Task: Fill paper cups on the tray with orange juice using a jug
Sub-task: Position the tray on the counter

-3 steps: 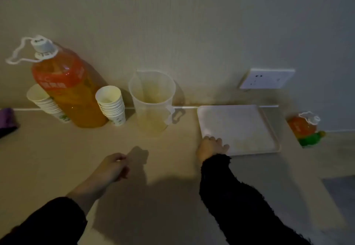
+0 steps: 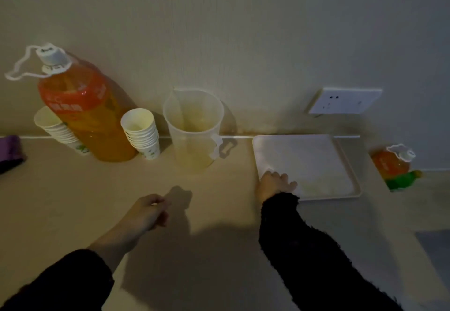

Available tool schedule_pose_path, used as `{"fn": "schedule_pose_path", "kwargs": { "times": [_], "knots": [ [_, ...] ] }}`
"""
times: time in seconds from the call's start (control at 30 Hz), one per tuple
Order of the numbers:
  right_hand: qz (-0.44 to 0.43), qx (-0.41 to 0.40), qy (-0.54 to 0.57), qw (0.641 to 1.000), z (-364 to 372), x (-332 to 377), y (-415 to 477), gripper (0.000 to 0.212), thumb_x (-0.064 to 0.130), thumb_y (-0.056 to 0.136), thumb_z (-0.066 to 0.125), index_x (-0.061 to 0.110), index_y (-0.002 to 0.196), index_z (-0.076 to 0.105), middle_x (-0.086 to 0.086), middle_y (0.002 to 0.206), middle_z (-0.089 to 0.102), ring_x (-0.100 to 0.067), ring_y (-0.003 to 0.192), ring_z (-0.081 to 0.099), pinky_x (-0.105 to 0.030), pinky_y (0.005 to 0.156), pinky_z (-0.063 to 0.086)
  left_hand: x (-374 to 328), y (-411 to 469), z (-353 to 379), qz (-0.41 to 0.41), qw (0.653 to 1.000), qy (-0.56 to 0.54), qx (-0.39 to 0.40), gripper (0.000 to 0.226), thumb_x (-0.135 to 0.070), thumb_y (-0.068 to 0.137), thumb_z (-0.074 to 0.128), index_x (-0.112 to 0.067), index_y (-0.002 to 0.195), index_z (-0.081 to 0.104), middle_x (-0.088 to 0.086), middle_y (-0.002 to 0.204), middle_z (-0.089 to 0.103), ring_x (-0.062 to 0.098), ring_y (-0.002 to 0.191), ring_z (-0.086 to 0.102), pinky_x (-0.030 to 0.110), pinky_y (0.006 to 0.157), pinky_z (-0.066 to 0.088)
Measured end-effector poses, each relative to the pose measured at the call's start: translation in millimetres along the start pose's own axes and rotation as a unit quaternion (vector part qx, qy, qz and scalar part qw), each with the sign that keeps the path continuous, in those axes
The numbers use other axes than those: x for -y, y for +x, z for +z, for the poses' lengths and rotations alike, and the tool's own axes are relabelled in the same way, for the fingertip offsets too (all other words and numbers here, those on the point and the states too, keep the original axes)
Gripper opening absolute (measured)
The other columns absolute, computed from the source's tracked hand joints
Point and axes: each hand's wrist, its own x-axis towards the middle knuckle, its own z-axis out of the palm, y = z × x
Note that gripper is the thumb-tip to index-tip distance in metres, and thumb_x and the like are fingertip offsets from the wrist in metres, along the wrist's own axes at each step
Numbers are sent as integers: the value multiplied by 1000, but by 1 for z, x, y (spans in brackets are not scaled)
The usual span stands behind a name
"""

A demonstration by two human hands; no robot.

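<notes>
Cups (image 2: 141, 132): back-left, nearer your left hand (image 2: 151, 210).
Left hand: loose, empty.
Right hand (image 2: 275, 184): rests on tray (image 2: 316, 159) corner.

You've got, left to right along your counter (image 2: 73, 201) by the wall: purple thing (image 2: 11, 151), cup stack (image 2: 57, 128), bottle (image 2: 92, 120), second stack (image 2: 142, 132), jug (image 2: 193, 135), then tray (image 2: 316, 162).

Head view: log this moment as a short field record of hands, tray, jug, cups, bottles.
tray: white, no cups on it
jug: clear plastic, upright, left of tray, seemingly nearly empty
large juice bottle: capped, upright
paper cups: two stacks flanking the large juice bottle
small juice bottle: right of tray
left hand: over the counter, fingers loosely curled, holding nothing
right hand: rests on the tray's near left corner
</notes>
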Motion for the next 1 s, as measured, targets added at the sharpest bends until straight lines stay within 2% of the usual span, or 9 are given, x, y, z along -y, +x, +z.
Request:
{"fn": "schedule_pose_path", "kwargs": {
  "times": [0.17, 0.33, 0.43, 0.5, 0.6, 0.73, 0.87, 0.97, 1.0],
  "knots": [
    [6, 42, -4, 999, 2, -2, 21, 36, 24, 96, 37, 15, 129, 47, -8, 136, 47, -28, 128, 34, -47, 106, 19, -13, 7, 10, 8, 999, 33, 9, 21, -22, 96, 54, -2, 96, 60, 8, 69, 62, 18, 58, 58, 27, 59, 38],
    [-31, 109, -112, 987, 3, 1, 26, 44, 21, 100, 36, 9, 142, 34, -9, 151, 28, -29, 138, 22, -52, 113, 9, -19, 9, 22, 38, 998, 46, 28, 22, -22, 96, 53, -1, 97, 61, 7, 71, 62, 18, 62, 59, 28, 61, 38],
    [-75, 72, -155, 982, 4, 1, 15, 41, 17, 101, 33, 4, 139, 38, -12, 145, 36, -31, 132, 32, -52, 112, 14, -21, 7, 29, 49, 996, 58, 40, 22, -23, 95, 54, -3, 93, 63, 7, 74, 63, 17, 66, 60, 29, 64, 38],
    [-83, 46, -141, 985, 10, 2, 3, 37, 17, 99, 36, 4, 133, 45, -12, 136, 46, -30, 124, 41, -52, 113, 11, -22, 4, 36, 56, 995, 60, 51, 19, -22, 95, 56, -5, 90, 63, 6, 74, 63, 17, 66, 59, 28, 64, 37],
    [-118, 28, -121, 985, 23, 10, -17, 35, 18, 97, 39, 5, 129, 49, -14, 131, 50, -32, 123, 44, -54, 115, 6, -19, 3, 45, 56, 994, 64, 65, 19, -20, 95, 55, -3, 92, 65, 5, 72, 62, 15, 64, 58, 27, 60, 35],
    [-150, 56, -171, 972, 44, 26, -43, 34, 22, 101, 40, 9, 130, 50, -11, 139, 45, -30, 130, 39, -48, 113, 15, -6, 9, 61, 35, 992, 82, 91, 20, -20, 95, 53, -5, 92, 66, 4, 74, 65, 16, 65, 61, 24, 58, 37],
    [-218, 63, -123, 966, 56, 42, -68, 32, 20, 99, 37, 13, 125, 55, -13, 134, 49, -34, 127, 40, -51, 111, 17, 9, 18, 76, -24, 989, 80, 121, 22, -24, 96, 52, -7, 91, 65, 11, 86, 69, 22, 71, 65, 28, 65, 47],
    [-263, 54, -105, 958, 55, 54, -90, 34, 27, 97, 41, 14, 126, 53, -10, 132, 52, -32, 126, 42, -52, 110, 18, 17, 22, 84, -57, 989, 43, 131, 25, -27, 96, 55, -6, 90, 65, 10, 77, 67, 22, 64, 63, 26, 60, 48],
    [-269, 84, -96, 955, 63, 61, -93, 36, 28, 96, 42, 14, 128, 52, -10, 133, 52, -32, 126, 43, -53, 110, 19, 20, 23, 85, -65, 988, 23, 136, 24, -27, 95, 56, -5, 95, 66, 10, 79, 66, 24, 66, 63, 27, 61, 49]
  ]
}}
